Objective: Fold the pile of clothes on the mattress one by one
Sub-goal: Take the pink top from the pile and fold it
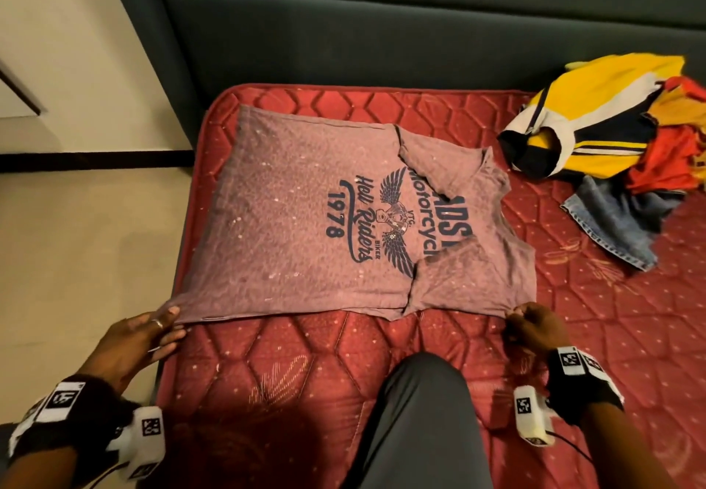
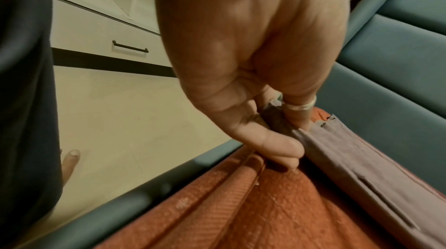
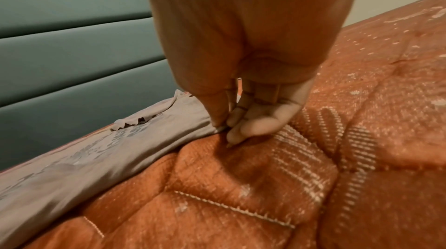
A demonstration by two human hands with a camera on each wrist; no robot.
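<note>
Red quilted mattress point(image 1: 313, 358) carries flat mauve T-shirt point(image 1: 305, 228); heaped clothes pile point(image 1: 619, 144) far right corner.

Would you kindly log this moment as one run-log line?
stage: T-shirt flat on mattress, sleeves folded in | left hand: pinches hem corner | right hand: pinches shoulder corner | pile: waiting
</note>
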